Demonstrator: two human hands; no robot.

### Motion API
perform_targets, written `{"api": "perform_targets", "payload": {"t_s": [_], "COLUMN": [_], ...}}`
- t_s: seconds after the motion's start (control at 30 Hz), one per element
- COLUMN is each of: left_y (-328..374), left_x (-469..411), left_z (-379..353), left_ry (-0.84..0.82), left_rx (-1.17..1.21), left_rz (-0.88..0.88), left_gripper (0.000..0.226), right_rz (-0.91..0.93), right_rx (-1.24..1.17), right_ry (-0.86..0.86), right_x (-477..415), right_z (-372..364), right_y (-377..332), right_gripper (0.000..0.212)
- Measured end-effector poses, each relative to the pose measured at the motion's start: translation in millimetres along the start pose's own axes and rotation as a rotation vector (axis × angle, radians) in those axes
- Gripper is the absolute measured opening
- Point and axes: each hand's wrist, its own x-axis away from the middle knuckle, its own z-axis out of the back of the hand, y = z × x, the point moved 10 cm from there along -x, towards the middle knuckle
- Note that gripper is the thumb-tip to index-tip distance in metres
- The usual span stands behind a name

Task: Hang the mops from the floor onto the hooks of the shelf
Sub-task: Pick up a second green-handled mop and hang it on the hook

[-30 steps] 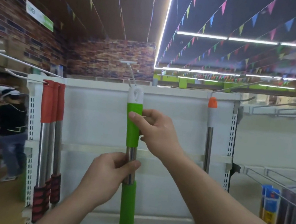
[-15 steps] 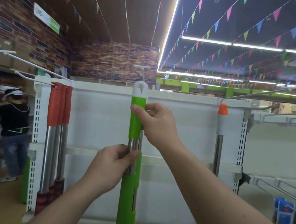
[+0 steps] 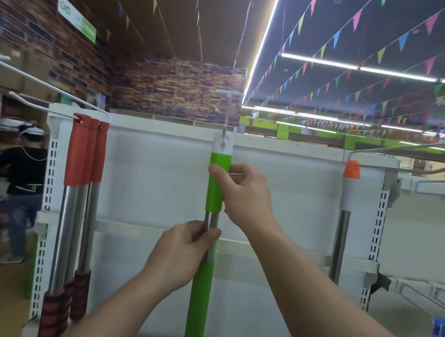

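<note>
Brick walls [image 3: 176, 86], bunting [image 3: 336, 38], strip lights [image 3: 357, 67]

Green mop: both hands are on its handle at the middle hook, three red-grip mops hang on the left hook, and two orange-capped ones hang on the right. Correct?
Not quite. The head view shows only one orange-capped mop on the right hook; the rest stands, with both hands on the green mop.

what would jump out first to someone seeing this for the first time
Dead centre, the green mop handle stands upright against the white shelf, its white cap at the middle hook, with the right hand on the upper green grip and the left hand around the steel section below. To the left hang three red-handled mops, to the right one orange-tipped mop. Overhead, strings of coloured pennants cross the dark ceiling.
</note>
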Motion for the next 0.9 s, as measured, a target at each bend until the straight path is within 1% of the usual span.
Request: {"api": "perform_targets", "payload": {"t_s": [0.2, 0.4, 0.63, 0.9], "left_y": [-17.3, -31.3, -46.3, -62.9], "left_x": [-25.7, -49.9, -66.4, -72.6], "left_z": [-11.8, -22.1, -29.9, -33.6], "left_ry": [0.023, -0.019, -0.042, -0.057], "left_rx": [-0.06, -0.07, -0.065, 0.015], "left_rz": [0.048, 0.08, 0.107, 0.127], "left_gripper": [0.046, 0.044, 0.043, 0.038], "right_rz": [-0.032, -0.052, -0.06, -0.07], "right_rx": [0.045, 0.061, 0.076, 0.071], "right_ry": [0.012, 0.025, 0.032, 0.095], "right_x": [-24.1, -42.5, -54.9, -57.6], "right_z": [-6.3, -13.1, -18.8, -20.5], "right_y": [17.9, 31.1, 40.9, 48.7], "right_gripper": [0.05, 0.047, 0.031, 0.041]}}
